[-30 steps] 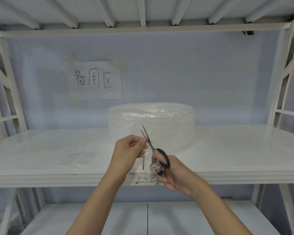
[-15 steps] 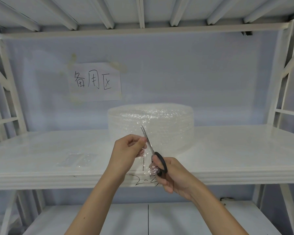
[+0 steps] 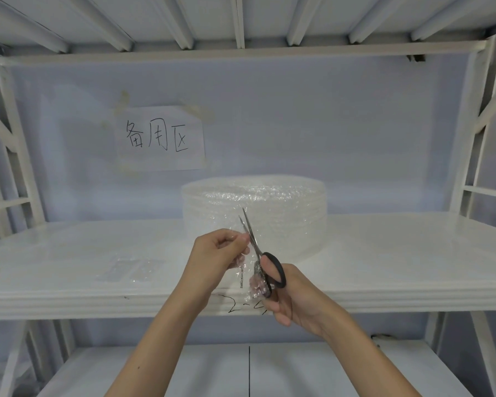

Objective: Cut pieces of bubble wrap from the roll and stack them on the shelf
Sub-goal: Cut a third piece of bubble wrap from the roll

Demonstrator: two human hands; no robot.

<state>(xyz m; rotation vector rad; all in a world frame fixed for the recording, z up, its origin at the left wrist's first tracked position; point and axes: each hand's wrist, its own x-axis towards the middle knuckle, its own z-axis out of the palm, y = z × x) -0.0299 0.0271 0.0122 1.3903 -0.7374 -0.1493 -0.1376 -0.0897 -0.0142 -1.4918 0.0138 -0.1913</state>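
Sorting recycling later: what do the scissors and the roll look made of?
Scissors: blades look like bare metal, grey and shiny; the handle loop looks like matte black plastic. Roll: clear plastic film, glossy, with a bubbled texture, apparently bubble wrap.

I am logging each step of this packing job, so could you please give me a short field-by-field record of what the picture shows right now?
Left hand: pinching the loose end of bubble wrap
Right hand: holding the scissors, black handles, blades slightly apart and pointing up
Cut: scissors in the wrap, piece not yet free
Roll: lying flat on the shelf, behind the hands
Cut pieces: flat on the shelf, left of the hands
Wall sign: handwritten paper, taped above the roll
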